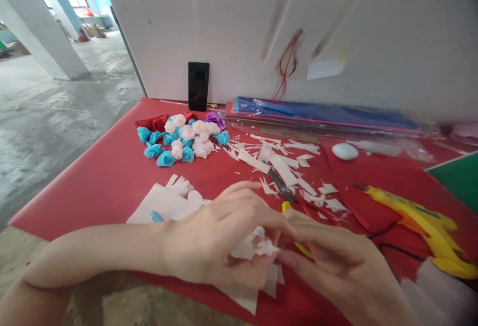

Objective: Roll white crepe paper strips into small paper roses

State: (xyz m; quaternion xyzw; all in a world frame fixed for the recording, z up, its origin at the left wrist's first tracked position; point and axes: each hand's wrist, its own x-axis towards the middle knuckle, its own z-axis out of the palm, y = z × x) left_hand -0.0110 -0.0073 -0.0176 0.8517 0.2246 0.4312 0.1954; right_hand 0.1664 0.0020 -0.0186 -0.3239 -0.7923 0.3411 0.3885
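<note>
A crumpled white paper flower point(264, 244) sits between my two hands near the front of the red table. My left hand point(227, 236) curls around it, thumb and fingers closed on the paper. From the right, my right hand point(332, 256) pinches the flower's tapered end between thumb and fingertips. White paper pieces point(239, 286) hang out below my left palm. Behind my left wrist lie white paper sheets point(153, 201) and a light blue object point(156, 216), partly hidden. Scissors point(280, 184) with yellow and red handles rest just beyond my right hand, partly covered by it.
Finished blue, pink, red and purple paper flowers point(179, 139) cluster at the back left. A black phone point(198, 86) leans on the panel. Paper scraps point(286, 166) litter the middle. A white egg-shaped object point(345, 152) and a yellow glue gun point(418, 221) lie right.
</note>
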